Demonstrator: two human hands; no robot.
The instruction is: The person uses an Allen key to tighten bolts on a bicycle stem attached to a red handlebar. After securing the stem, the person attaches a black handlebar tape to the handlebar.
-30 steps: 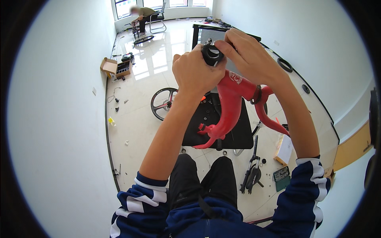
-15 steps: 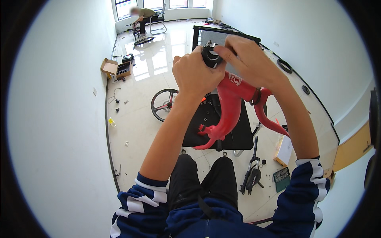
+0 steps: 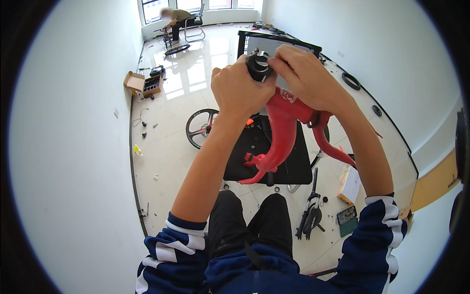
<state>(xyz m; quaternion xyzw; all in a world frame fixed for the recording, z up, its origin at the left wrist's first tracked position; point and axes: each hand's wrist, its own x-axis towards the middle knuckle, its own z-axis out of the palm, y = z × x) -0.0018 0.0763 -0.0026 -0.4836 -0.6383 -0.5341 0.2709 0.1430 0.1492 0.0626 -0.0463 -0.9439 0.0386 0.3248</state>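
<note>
A red bicycle frame [image 3: 283, 130] is held up in front of me above a black chair seat, its head end toward my hands. At that end sits a black round part with bright metal pieces on top [image 3: 259, 66]; its exact kind is unclear. My left hand [image 3: 240, 90] is closed around this part from the left. The thumb and bent fingers of my right hand [image 3: 303, 76] press against its right side. My right wrist passes over part of the frame. Whatever lies under the fingers is hidden.
Below is the black seat [image 3: 293, 164] with small parts on it. A spoked wheel [image 3: 198, 128] is left of it; a bicycle fork [image 3: 311, 210] and white box [image 3: 349, 185] lie right. An open cardboard box [image 3: 134, 83] stands left. Far off, a person [image 3: 178, 22] bends over a bicycle.
Both hands have shifted slightly left, and the black part has turned a little between them. The red frame has moved slightly with them.
</note>
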